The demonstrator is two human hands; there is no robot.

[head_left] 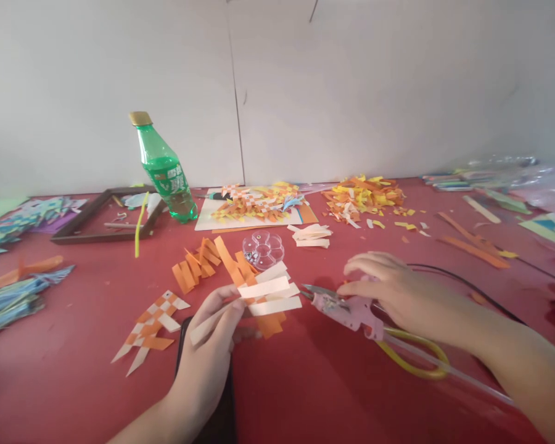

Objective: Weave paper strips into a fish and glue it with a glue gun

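My left hand [219,330] is closed on a woven piece of orange and cream paper strips [271,295], with loose strip ends sticking out on several sides. My right hand [383,287] hovers with its fingers stretched out, over or against a pink glue gun [346,311]; whether it touches is hard to tell. Beside and partly beneath the gun lie scissors with a yellow handle [420,370], blades toward the woven piece. A finished-looking orange and cream checkered woven piece [152,324] lies left of my left hand. A dark phone [217,407] is partly hidden under my left wrist.
Behind my hands are folded orange strips [194,268], a clear flower-shaped tray [263,248] and cream strips [312,234]. A green bottle [169,179] stands by a brown frame [102,237]. Paper scraps [365,197] pile near the wall; a black cable [467,287] runs right.
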